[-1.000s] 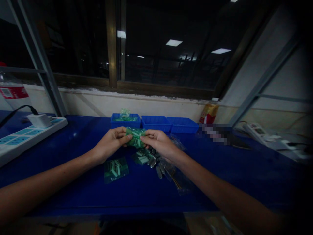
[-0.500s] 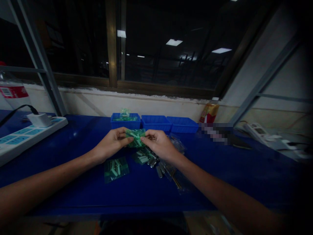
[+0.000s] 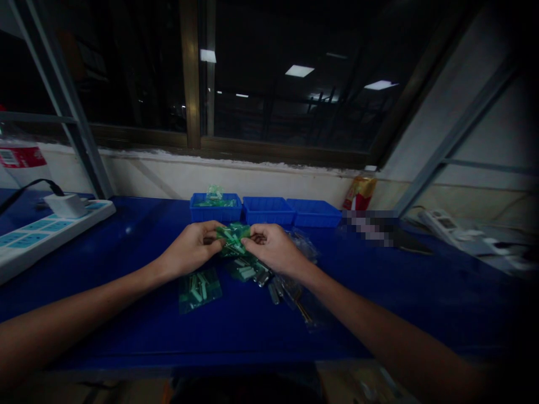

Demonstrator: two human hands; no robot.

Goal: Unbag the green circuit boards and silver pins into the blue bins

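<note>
My left hand (image 3: 191, 251) and my right hand (image 3: 272, 247) pinch the two ends of a small green plastic bag (image 3: 233, 237) of pale parts, held just above a blue table (image 3: 126, 314). Both hands have their fingers closed on it. Another green bag (image 3: 198, 288) lies flat on the table below my left hand. Under my right hand lies a loose heap of bags and small metal parts (image 3: 269, 278).
Three blue trays stand along the back: the left one (image 3: 215, 207) holds green bags, then a middle tray (image 3: 268, 210) and a right tray (image 3: 315, 212). A white power strip (image 3: 37, 233) lies far left. A red-yellow packet (image 3: 359, 193) leans at the wall.
The hands have drawn slightly closer together, and the green bag between them is more bunched up. Everything else on the table is unmoved.
</note>
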